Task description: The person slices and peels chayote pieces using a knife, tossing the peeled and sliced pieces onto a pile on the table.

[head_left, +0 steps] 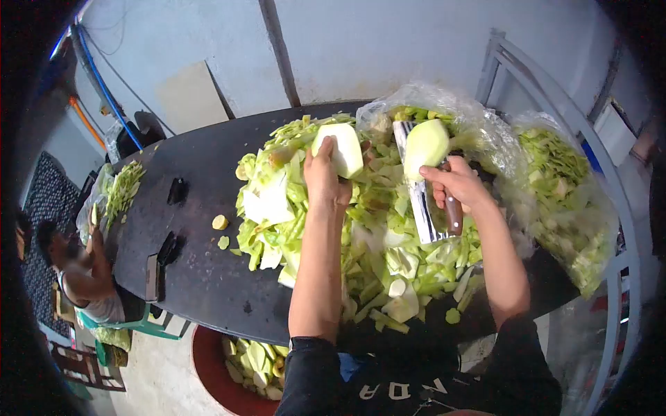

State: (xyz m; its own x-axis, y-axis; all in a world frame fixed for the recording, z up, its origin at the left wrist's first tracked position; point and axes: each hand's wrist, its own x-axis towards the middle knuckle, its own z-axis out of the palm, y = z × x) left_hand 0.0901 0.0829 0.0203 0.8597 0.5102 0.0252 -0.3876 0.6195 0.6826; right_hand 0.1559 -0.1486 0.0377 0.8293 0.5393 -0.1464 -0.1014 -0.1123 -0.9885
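Black shirt nearest, pale fruit sits gripped in left hand.

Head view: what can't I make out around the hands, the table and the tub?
Head view: some fingers of the left hand, behind the cut piece.
Head view: part of the knife, behind the rounded piece at the right hand.
Head view: tabletop beneath the peelings, which bury it.
Head view: part of the red tub, behind the tabletop and black shirt.
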